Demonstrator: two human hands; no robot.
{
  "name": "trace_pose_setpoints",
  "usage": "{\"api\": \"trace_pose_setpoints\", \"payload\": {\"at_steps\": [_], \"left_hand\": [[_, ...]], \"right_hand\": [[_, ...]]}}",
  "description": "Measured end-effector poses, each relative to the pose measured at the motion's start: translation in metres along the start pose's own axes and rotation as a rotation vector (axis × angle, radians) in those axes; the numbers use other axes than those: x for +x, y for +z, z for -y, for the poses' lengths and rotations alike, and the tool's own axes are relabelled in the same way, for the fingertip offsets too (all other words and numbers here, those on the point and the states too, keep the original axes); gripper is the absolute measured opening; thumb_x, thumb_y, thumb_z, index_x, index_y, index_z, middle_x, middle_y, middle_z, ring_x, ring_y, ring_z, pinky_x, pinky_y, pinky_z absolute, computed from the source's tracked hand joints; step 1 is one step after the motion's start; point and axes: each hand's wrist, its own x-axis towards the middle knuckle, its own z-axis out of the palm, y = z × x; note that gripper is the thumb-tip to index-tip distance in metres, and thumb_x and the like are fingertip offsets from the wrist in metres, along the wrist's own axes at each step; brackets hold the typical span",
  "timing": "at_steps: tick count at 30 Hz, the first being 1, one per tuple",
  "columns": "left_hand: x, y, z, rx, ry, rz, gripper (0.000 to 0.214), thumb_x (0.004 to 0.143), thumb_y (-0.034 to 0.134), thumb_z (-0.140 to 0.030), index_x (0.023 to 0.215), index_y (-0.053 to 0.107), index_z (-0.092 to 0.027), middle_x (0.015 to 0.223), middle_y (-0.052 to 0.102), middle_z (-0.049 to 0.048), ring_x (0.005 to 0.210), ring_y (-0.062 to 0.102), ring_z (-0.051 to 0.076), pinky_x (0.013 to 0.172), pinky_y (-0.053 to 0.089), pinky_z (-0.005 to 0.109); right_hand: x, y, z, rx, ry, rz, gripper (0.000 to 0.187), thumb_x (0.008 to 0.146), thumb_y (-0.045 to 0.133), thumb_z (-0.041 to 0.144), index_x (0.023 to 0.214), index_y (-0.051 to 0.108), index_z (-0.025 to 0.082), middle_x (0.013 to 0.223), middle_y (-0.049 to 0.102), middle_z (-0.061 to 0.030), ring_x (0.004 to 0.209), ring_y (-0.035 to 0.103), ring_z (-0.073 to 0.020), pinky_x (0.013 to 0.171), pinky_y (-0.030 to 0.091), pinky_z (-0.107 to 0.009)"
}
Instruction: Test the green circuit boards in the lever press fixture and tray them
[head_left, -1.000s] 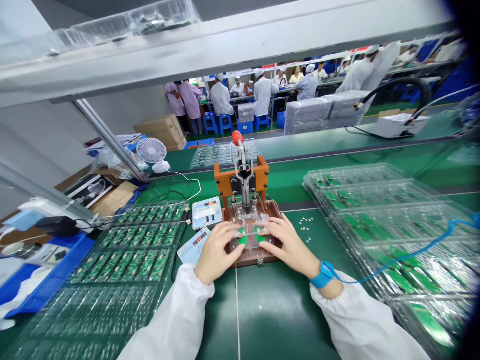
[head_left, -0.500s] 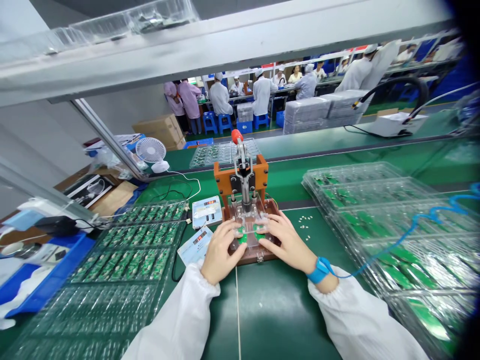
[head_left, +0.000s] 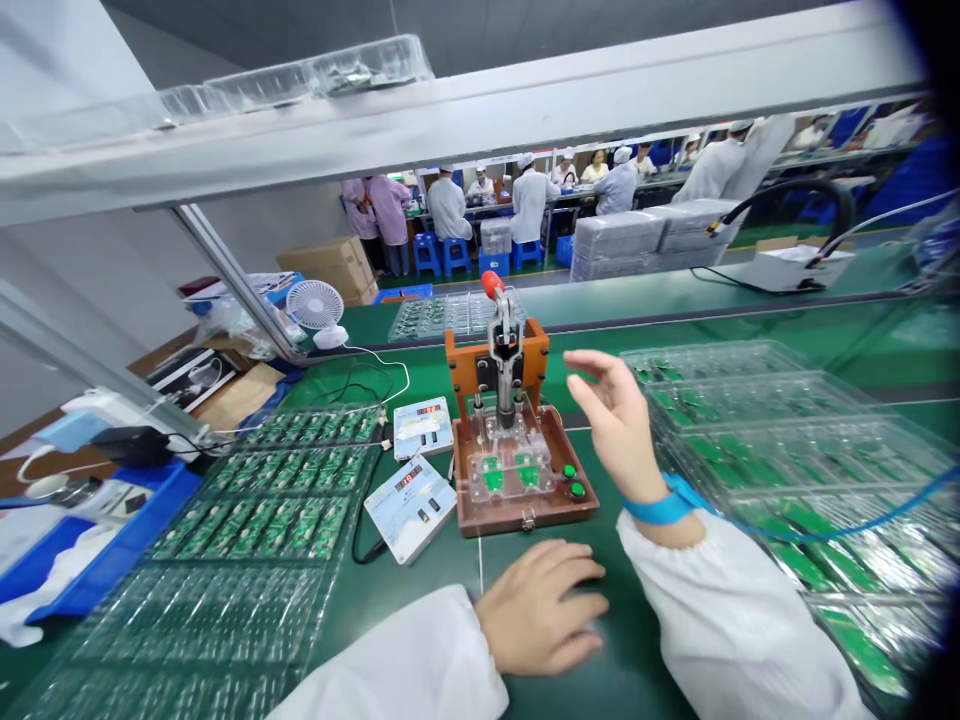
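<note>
A test fixture with a brown base and a red-knobbed toggle clamp stands in the middle of the bench. Two small green circuit boards lie in its clear plate, under the press. My left hand is over the bench in front of the fixture, fingers spread and holding nothing. Raised to the right of the clamp, my right hand has its thumb apart from its bent fingers, with nothing between them. Two green buttons sit on the base's right side, touched by neither hand.
Two meter boxes with red digits adjoin the fixture on its left. Clear trays of circuit boards lie at left, and stacked trays at right. A blue wrist strap trails a cord over them. A small fan stands behind.
Both hands have come off the fixture plate. My left hand has moved down and right, towards me; my right hand has lifted up and right. The boards and green buttons now show.
</note>
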Motion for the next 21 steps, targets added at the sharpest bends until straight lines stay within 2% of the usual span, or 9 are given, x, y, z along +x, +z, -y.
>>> {"api": "trace_pose_setpoints", "payload": {"at_steps": [3,6,9,11,13,15,16,18,21], "left_hand": [[-0.006,0.011,0.0,-0.045,0.005,0.085,0.033,0.103,0.055,-0.046,0.118,0.065,-0.018,0.131,0.067,0.0096,0.137,0.054,0.025,0.116,0.046,0.044],[-0.01,0.011,0.003,-0.089,-0.044,0.033,0.033,0.103,0.055,-0.047,0.115,0.066,-0.018,0.127,0.069,0.0084,0.134,0.056,0.025,0.112,0.049,0.042],[-0.011,0.011,0.004,-0.126,-0.069,-0.019,0.03,0.103,0.055,-0.045,0.112,0.066,-0.019,0.123,0.07,0.0076,0.13,0.059,0.024,0.108,0.051,0.04],[-0.011,0.012,0.006,-0.139,-0.084,-0.021,0.028,0.102,0.056,-0.044,0.112,0.066,-0.019,0.122,0.07,0.0072,0.128,0.06,0.024,0.107,0.051,0.04],[-0.012,0.014,0.007,-0.148,-0.098,-0.008,0.028,0.103,0.056,-0.044,0.111,0.066,-0.019,0.121,0.07,0.007,0.127,0.06,0.024,0.106,0.052,0.04],[-0.013,0.016,0.008,-0.156,-0.109,0.018,0.03,0.103,0.054,-0.046,0.11,0.066,-0.02,0.12,0.071,0.007,0.128,0.06,0.024,0.106,0.051,0.04],[-0.013,0.016,0.009,-0.158,-0.111,0.027,0.03,0.104,0.053,-0.046,0.11,0.067,-0.02,0.12,0.071,0.007,0.128,0.06,0.024,0.106,0.051,0.04],[-0.013,0.018,0.01,-0.158,-0.108,0.032,0.032,0.105,0.051,-0.046,0.11,0.067,-0.019,0.119,0.071,0.0066,0.127,0.06,0.023,0.107,0.051,0.039],[-0.012,0.019,0.011,-0.155,-0.095,0.023,0.032,0.105,0.051,-0.046,0.107,0.068,-0.019,0.118,0.072,0.0056,0.126,0.062,0.022,0.104,0.052,0.037]], "right_hand": [[0.044,0.014,0.02,0.033,-0.118,0.021,0.035,0.101,0.058,0.045,0.129,0.058,0.026,0.138,0.065,-0.0089,0.132,0.059,-0.0245,0.113,0.049,-0.046],[0.095,0.033,0.03,-0.022,-0.1,0.111,0.051,0.1,0.053,0.063,0.132,0.06,0.023,0.124,0.073,-0.0088,0.128,0.062,-0.0289,0.119,0.039,-0.057],[0.139,0.048,0.042,0.037,0.005,0.289,0.065,0.098,0.045,0.073,0.112,0.071,0.015,0.092,0.076,-0.0074,0.104,0.072,-0.0286,0.109,0.048,-0.06],[0.151,0.051,0.059,0.116,-0.026,0.353,0.06,0.099,0.05,0.068,0.103,0.074,0.013,0.089,0.074,-0.0052,0.095,0.072,-0.0231,0.103,0.054,-0.052],[0.142,0.046,0.081,0.166,-0.139,0.343,0.043,0.101,0.057,0.054,0.109,0.074,0.016,0.096,0.074,-0.0026,0.096,0.071,-0.0182,0.1,0.056,-0.041],[0.115,0.037,0.103,0.145,-0.303,0.287,0.031,0.105,0.055,0.042,0.122,0.071,0.021,0.1,0.073,-0.0018,0.094,0.071,-0.0166,0.093,0.058,-0.035],[0.097,0.031,0.112,0.103,-0.364,0.235,0.029,0.107,0.052,0.037,0.126,0.068,0.022,0.102,0.074,-0.0024,0.093,0.071,-0.0169,0.091,0.059,-0.035],[0.059,0.021,0.122,-0.023,-0.46,0.169,0.03,0.108,0.049,0.027,0.133,0.064,0.023,0.116,0.074,-0.0046,0.105,0.07,-0.0187,0.097,0.057,-0.037],[0.017,0.012,0.121,-0.155,-0.553,0.156,0.036,0.106,0.049,0.014,0.14,0.059,0.023,0.128,0.072,-0.0056,0.117,0.067,-0.0187,0.102,0.053,-0.035]]}}
